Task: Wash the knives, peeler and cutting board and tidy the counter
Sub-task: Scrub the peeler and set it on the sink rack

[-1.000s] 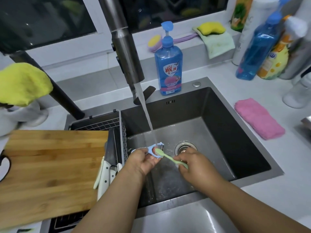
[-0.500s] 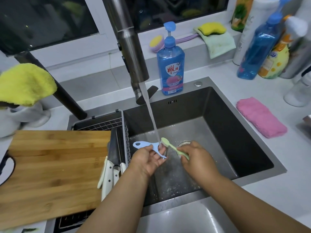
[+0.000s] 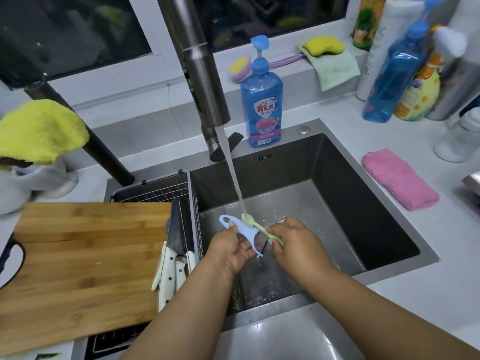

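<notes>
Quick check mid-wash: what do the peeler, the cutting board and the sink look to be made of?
Peeler: light blue body, smooth and moulded, likely plastic; its dark blade looks like metal. Cutting board: glued tan strips with grain and nodes, probably bamboo, matte. Sink: grey brushed sheen with sharp folded corners, apparently stainless steel.

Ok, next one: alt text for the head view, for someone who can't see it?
Over a steel sink, the left hand holds a blue peeler under running tap water while the right hand scrubs it with a green brush. Left of the sink, white-handled knives stand in a wire rack beside a wooden cutting board.
</notes>
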{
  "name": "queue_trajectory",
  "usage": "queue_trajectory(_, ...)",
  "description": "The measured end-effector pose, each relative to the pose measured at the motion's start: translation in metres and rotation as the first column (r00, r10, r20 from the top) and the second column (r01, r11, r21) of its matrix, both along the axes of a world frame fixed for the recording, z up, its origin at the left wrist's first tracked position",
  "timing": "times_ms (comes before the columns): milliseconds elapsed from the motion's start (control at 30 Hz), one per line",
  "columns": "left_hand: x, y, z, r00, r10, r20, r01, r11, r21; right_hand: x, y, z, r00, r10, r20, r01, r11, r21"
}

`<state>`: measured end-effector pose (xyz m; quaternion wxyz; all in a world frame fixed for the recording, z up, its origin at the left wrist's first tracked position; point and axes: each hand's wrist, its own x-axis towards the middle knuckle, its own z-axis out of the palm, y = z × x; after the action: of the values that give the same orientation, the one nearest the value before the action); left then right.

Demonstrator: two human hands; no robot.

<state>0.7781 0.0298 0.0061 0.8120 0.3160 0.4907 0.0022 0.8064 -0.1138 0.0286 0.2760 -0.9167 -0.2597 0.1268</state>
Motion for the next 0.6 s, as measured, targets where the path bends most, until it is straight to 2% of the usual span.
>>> queue_trajectory(167, 0.0, 0.004, -0.002, 0.998, 0.068, 0.012, -0.068, 0.995, 0.078, 0.006, -0.008, 0.003, 0.991, -0.132, -0.018, 0.133, 0.991, 0.025)
queue_trajectory(333, 0.003, 0.004, 0.0, 0.995, 0.096, -0.007, -0.096, 0.995, -0.021, -0.018, -0.002, 0.008, 0.994, 0.06, -0.089, -0.052, 0.994, 0.092)
queue_trajectory(500, 0.002, 0.006, 0.001, 0.999, 0.043, 0.028, -0.043, 0.999, 0.007, -0.004, -0.01, 0.009, 0.989, -0.029, -0.143, 0.046, 0.992, 0.118)
queue_trajectory(600, 0.002, 0.005, 0.005, 0.998, 0.002, 0.063, 0.0, 0.999, -0.034, -0.005, -0.009, 0.01, 0.985, 0.042, -0.168, -0.017, 0.989, 0.146)
